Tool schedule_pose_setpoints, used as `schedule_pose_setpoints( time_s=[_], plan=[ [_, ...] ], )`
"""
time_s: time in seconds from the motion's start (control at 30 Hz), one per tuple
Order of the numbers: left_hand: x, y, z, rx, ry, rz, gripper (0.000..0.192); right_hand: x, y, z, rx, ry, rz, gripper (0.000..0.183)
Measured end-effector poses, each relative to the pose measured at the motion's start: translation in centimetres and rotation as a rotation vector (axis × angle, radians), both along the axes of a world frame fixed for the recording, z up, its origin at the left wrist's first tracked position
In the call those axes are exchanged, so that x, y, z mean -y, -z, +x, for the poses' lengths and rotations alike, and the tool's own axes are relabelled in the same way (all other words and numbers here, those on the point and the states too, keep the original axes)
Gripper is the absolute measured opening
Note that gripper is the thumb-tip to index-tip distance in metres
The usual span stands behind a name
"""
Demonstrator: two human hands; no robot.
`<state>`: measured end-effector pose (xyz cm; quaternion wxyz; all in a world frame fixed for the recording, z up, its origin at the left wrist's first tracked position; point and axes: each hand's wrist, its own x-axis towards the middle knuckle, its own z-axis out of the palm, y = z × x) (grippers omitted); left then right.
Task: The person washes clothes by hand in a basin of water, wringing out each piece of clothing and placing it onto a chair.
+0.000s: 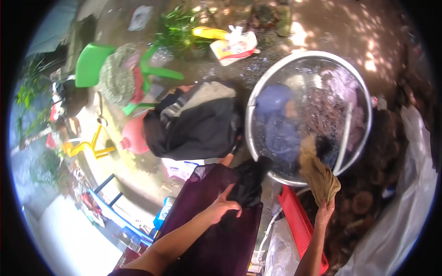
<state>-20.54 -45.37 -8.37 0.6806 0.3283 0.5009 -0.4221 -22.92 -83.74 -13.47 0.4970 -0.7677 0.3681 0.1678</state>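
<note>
In my right hand [324, 211] is the end of a tan wet cloth [319, 176]. The cloth stretches over the near rim of a large round metal basin [253, 98], its far end lying in the water. Under the water are blue cloth [276, 120], brownish cloth [321, 107] and pale pink cloth [340, 82]. My left hand [224, 206] has its fingers apart above the dark purple cloth [203, 210] over my lap. Just beyond its fingers lies a bunched black cloth [249, 183], reaching towards the basin; I see no grip on it.
Left of the basin, black garments [203, 127] are heaped over a pink plastic vessel [135, 132]. A green plastic chair [91, 65] bears more cloth. A red washboard [304, 227] leans below the basin, and a pale hose [345, 134] enters it. A detergent pouch [233, 48] lies beyond.
</note>
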Motion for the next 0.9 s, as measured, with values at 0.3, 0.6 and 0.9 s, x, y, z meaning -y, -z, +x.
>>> schedule_pose_setpoints(
  time_s=[0.3,0.6,0.9],
  plan=[
    [0.8,0.6,-1.3,0.066,0.010,-0.034,0.073,-9.6,7.9,17.3,0.175,-0.914,-0.426,0.039],
    [-1.1,-1.5,-1.2,-0.244,-0.691,0.186,0.039,-38.2,9.0,23.2,0.786,-1.273,-0.054,0.033],
    [-12.8,4.6,0.4,-0.011,-0.871,0.396,0.042,-37.9,0.7,11.8,0.684,-1.530,0.559,0.017]
  ],
)
